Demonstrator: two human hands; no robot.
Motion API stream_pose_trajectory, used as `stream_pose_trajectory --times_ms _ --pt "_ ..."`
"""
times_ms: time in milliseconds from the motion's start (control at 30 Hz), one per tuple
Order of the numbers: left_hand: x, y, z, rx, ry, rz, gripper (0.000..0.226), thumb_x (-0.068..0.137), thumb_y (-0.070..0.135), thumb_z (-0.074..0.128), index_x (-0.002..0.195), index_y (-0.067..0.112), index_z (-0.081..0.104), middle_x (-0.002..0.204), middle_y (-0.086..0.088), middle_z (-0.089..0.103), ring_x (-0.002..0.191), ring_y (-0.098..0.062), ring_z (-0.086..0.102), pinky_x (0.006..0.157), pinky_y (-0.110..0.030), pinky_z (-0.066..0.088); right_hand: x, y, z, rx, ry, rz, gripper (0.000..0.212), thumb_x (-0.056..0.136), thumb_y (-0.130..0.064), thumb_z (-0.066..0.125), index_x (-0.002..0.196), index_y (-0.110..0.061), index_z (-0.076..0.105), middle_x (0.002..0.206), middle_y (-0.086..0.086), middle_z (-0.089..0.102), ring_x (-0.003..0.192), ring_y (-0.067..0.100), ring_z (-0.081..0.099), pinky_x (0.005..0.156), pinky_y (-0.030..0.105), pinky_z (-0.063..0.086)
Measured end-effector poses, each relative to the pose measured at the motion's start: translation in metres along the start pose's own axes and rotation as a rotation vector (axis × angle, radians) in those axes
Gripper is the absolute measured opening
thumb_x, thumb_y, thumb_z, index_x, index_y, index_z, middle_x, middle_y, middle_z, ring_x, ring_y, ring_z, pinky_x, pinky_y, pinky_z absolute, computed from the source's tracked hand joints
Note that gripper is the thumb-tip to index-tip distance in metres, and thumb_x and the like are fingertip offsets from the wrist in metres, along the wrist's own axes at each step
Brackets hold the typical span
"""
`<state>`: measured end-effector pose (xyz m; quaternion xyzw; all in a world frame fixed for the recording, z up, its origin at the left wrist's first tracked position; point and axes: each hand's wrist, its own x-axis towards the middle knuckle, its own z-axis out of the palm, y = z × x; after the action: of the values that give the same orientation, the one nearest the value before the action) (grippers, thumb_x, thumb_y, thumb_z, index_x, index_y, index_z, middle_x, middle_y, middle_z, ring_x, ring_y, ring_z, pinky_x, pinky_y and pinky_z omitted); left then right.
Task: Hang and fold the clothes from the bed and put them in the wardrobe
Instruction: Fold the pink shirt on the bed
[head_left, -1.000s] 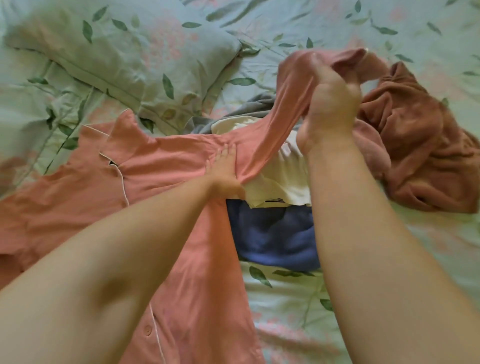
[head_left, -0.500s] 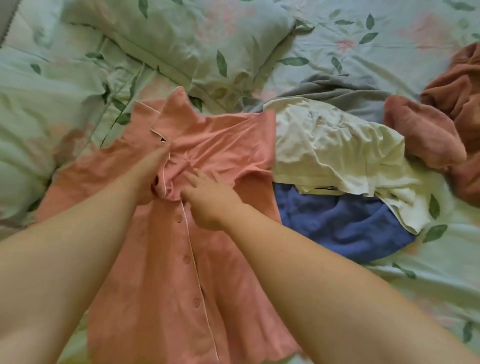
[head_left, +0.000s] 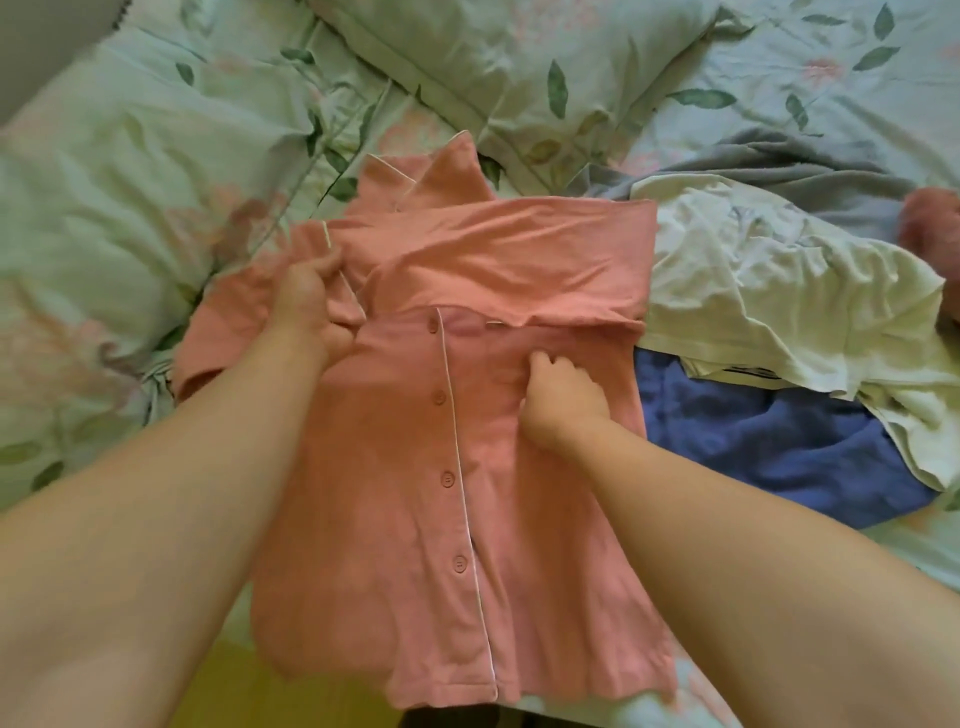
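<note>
Pink shirt (head_left: 467, 467): flat on bed (head_left: 104, 208), frame centre, buttons up; long axis collar at top to hem at bottom; loose sleeve (head_left: 218, 332) splays centre-left, just outside left hand (head_left: 306, 306), whose fingers (head_left: 324, 265) pinch the shoulder fabric; right hand (head_left: 561, 400) curled on the front, grip unclear; likely fold runs rightward.

No text or number is readable on the pink shirt (head_left: 395, 467) or bedding (head_left: 104, 208)

Both arms stretched forward; my left hand (head_left: 311, 306) gripped the pink shirt (head_left: 395, 493), my right hand (head_left: 563, 395) lay on it, fingers curled.
</note>
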<state>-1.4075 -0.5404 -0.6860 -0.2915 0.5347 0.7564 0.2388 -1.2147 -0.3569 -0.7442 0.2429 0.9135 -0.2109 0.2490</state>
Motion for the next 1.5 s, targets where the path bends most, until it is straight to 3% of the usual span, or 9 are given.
stream_pose_trajectory --times_ms 133,233,467,633,700,800,933,1067,1500 --pt "0.018 0.004 -0.058 0.271 0.214 -0.029 0.011 0.097 0.019 0.063 0.103 0.014 0.07 0.107 -0.003 0.074 0.094 -0.021 0.073 0.082 -0.038 0.061 0.004 -0.005 0.006 -0.005 0.011 0.044 0.041 0.092 -0.02 0.051 0.131 -0.018 0.038 0.134 0.013 0.046 0.124 0.037 0.046 0.092 0.047 0.041" --pt "0.028 -0.006 -0.092 0.799 0.471 0.005 0.046 0.091 0.025 0.068 0.134 0.009 0.061 0.129 -0.011 0.065 0.112 -0.031 0.065 0.097 -0.049 0.055 0.007 -0.006 0.007 0.063 0.033 0.072 0.048 0.091 -0.02 0.051 0.136 -0.017 0.035 0.137 0.012 0.045 0.126 0.037 0.045 0.096 0.048 0.041" --pt "0.032 -0.015 -0.086 1.232 0.544 0.254 0.047 0.1 0.042 0.056 0.125 0.003 0.059 0.129 -0.023 0.062 0.117 -0.043 0.059 0.091 -0.042 0.047 0.006 0.015 -0.001 0.267 0.082 0.025 0.031 0.091 -0.022 0.053 0.121 -0.017 0.048 0.122 0.009 0.057 0.112 0.033 0.057 0.09 0.044 0.049" --pt "0.029 -0.011 -0.073 1.372 0.663 0.146 0.066 0.085 0.016 0.076 0.14 0.003 0.043 0.144 -0.022 0.05 0.131 -0.041 0.051 0.102 -0.046 0.045 0.007 0.037 -0.012 0.256 0.18 0.038 0.006 0.091 -0.026 0.051 0.095 -0.021 0.049 0.1 0.002 0.06 0.102 0.028 0.054 0.077 0.036 0.043" --pt "0.019 -0.024 -0.055 1.54 0.708 0.311 0.065 0.081 0.014 0.073 0.139 0.005 0.044 0.144 -0.021 0.046 0.132 -0.041 0.046 0.106 -0.048 0.039 0.005 0.044 -0.015 0.225 0.187 0.044 0.007 0.09 -0.027 0.05 0.09 -0.021 0.046 0.098 0.002 0.058 0.093 0.027 0.054 0.069 0.036 0.04" --pt "0.003 -0.054 -0.008 1.657 0.485 0.632 0.049 0.08 0.01 0.061 0.128 0.007 0.051 0.139 -0.02 0.046 0.129 -0.04 0.043 0.105 -0.048 0.034 -0.002 0.054 -0.015 0.214 0.273 0.05 0.01 0.088 -0.026 0.052 0.089 -0.02 0.043 0.1 0.004 0.053 0.083 0.029 0.054 0.065 0.038 0.04" --pt "-0.01 -0.081 0.081 1.68 0.033 0.72 0.038 0.087 0.013 0.055 0.125 0.011 0.055 0.132 -0.014 0.052 0.126 -0.036 0.045 0.104 -0.045 0.036 -0.007 0.065 -0.02 0.346 0.491 0.202 0.026 0.082 -0.016 0.057 0.107 -0.016 0.051 0.113 0.008 0.049 0.103 0.033 0.051 0.077 0.043 0.043" --pt "-0.014 -0.098 0.162 1.686 -0.256 0.762 0.039 0.096 0.018 0.055 0.135 0.015 0.054 0.138 -0.007 0.054 0.129 -0.028 0.049 0.111 -0.045 0.04 0.002 0.074 -0.028 0.429 0.416 0.125 0.037 0.085 -0.014 0.06 0.122 -0.018 0.054 0.121 0.005 0.052 0.113 0.027 0.05 0.09 0.042 0.047" --pt "0.035 -0.111 0.247 1.751 -0.144 0.553 0.061 0.087 0.067 0.055 0.111 0.013 0.068 0.107 -0.004 0.069 0.099 -0.028 0.064 0.078 -0.037 0.046 0.017 0.091 -0.022 0.534 0.421 0.063 0.012 0.089 -0.014 0.057 0.101 -0.016 0.054 0.1 0.004 0.064 0.097 0.03 0.058 0.082 0.046 0.048"
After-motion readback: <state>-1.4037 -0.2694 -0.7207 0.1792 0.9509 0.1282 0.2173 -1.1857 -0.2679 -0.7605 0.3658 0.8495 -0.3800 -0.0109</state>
